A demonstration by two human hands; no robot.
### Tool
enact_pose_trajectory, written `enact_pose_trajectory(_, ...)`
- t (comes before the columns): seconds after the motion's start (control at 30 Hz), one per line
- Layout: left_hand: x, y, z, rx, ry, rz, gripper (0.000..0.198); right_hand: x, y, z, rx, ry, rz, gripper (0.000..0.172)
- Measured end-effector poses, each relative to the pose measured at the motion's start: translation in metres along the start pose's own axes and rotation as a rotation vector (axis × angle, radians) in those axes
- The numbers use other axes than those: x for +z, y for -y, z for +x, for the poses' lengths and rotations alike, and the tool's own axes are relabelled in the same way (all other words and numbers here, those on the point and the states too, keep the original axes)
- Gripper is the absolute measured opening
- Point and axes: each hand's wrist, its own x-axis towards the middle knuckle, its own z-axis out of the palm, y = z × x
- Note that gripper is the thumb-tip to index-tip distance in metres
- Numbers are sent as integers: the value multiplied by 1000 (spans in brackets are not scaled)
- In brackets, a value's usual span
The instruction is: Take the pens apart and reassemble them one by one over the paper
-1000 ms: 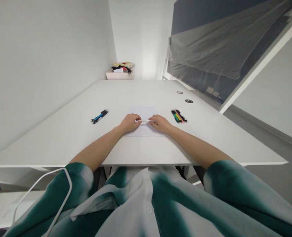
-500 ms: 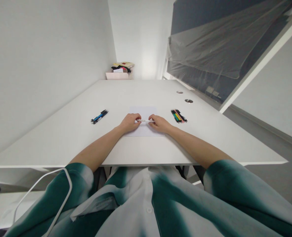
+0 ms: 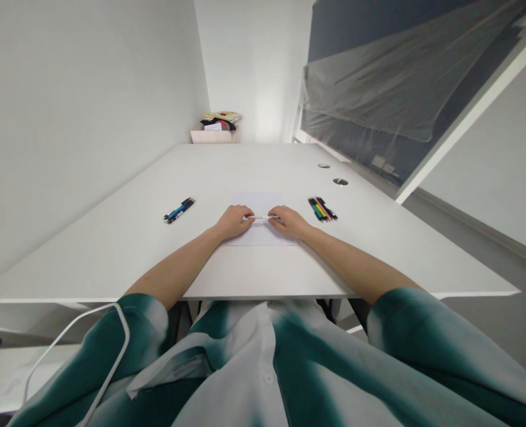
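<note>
A slim white pen (image 3: 261, 217) lies level between my two hands, just over a white sheet of paper (image 3: 261, 236). My left hand (image 3: 236, 220) pinches one end of it, and my right hand (image 3: 286, 221) pinches the other. The fingers hide both tips of the pen. On the left, several blue and black pens (image 3: 179, 210) are grouped side by side. To the right of my right hand lies a row of coloured pens (image 3: 322, 209), with green, yellow, pink and black among them.
The white table (image 3: 263, 273) runs away from me, with a wall along its left. Two round metal grommets (image 3: 340, 182) sit near its right edge. A pink box (image 3: 211, 137) with cloth items stands past the far end. A plastic-covered dark panel (image 3: 369, 83) rises at the right.
Almost nothing differs. My right fingers have shifted very slightly on the pen, and both hands keep their places over the paper.
</note>
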Motion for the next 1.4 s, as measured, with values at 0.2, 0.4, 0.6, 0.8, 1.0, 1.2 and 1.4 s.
enact_pose_trajectory(0.2, 0, -1, 0, 12, -12, 3, 25, 1, -1, 1, -8, 4, 3, 25)
enact_pose_trajectory(0.4, -2, -4, 1, 0, -11, 16, 20, -1, 1, 2, -10, 46, -9, 26)
enact_pose_trajectory(0.6, -2, -5, 0, 15, 4, 33, 19, 0, 1, 3, -19, 68, -44, 29)
enact_pose_trajectory(0.8, -1, -4, 0, 35, 21, 73, 17, 2, 0, 3, -24, 72, -42, 29)
enact_pose_trajectory(1.0, -3, -7, 0, 48, 22, 83, 13, 2, 1, 4, -9, 93, -33, 29)
enact_pose_trajectory(1.2, -1, -5, 0, 23, -11, 42, 16, -3, 7, 1, 19, 90, -21, 27)
enact_pose_trajectory(1.4, -2, -6, 0, 5, -9, 2, 24, -6, 9, -1, 97, 84, -61, 29)
